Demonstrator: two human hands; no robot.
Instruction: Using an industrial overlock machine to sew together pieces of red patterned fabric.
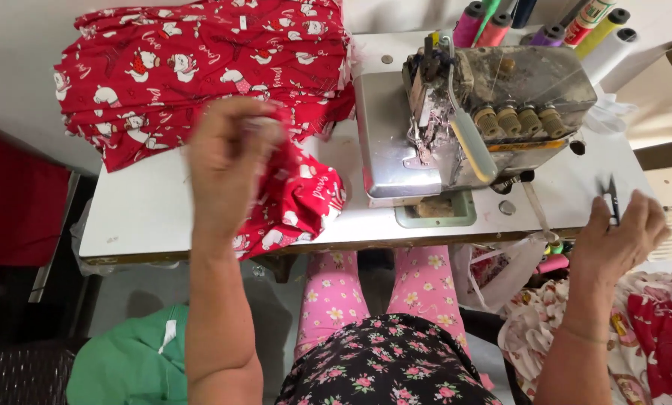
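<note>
Left hand [227,161]: at 10 o'clock, pinching the red cartoon-printed fabric piece [298,199].
Right hand [621,236]: at 3 o'clock, curled around small dark metal thread snips [613,196].
Centre: grey metal overlock sewing machine [471,120] at 1 o'clock.

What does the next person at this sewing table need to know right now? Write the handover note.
Left hand: gripping a red printed fabric piece at the table's front edge.
Right hand: fingers on small dark thread snips at the table's right end.
Overlock machine: nothing under its foot.
Done: a stack of the same red fabric lies at the back left.
Left: the held piece is not at the machine yet.
</note>
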